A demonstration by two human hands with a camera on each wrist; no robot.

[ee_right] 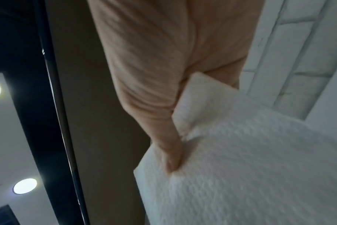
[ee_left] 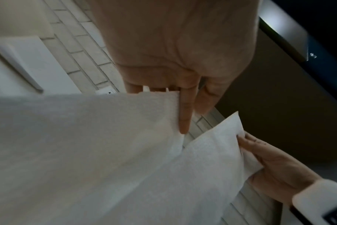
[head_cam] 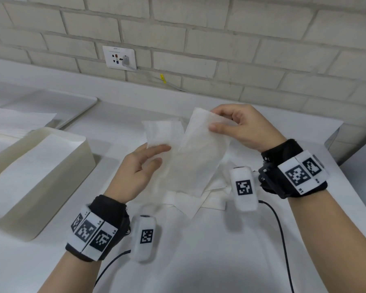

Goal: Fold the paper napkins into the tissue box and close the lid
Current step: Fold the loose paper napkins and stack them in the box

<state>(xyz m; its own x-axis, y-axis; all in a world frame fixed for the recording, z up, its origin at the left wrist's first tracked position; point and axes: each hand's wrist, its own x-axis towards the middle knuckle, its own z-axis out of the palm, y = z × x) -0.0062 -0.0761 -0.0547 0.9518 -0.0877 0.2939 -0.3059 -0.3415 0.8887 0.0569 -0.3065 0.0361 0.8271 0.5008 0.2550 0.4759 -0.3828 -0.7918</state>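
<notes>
A white paper napkin point(head_cam: 199, 157) hangs in the air over the table, half folded lengthwise into two flaps. My right hand point(head_cam: 213, 121) pinches the top corner of the larger flap between thumb and fingers; its thumb point(ee_right: 169, 152) presses into the napkin point(ee_right: 250, 152). My left hand point(head_cam: 161, 155) holds the smaller left flap, and one finger point(ee_left: 185, 115) lies across the edge of the napkin point(ee_left: 87, 152). The cream tissue box point(head_cam: 80, 153) stands open at the left with flat napkins point(head_cam: 36, 166) inside.
Several loose napkins point(head_cam: 199, 204) lie on the white table under my hands. A flat white lid-like panel point(head_cam: 80, 104) and another napkin pile point(head_cam: 15, 121) sit behind the box. A brick wall with a socket point(head_cam: 119, 58) runs along the back. Cables trail from both wrists.
</notes>
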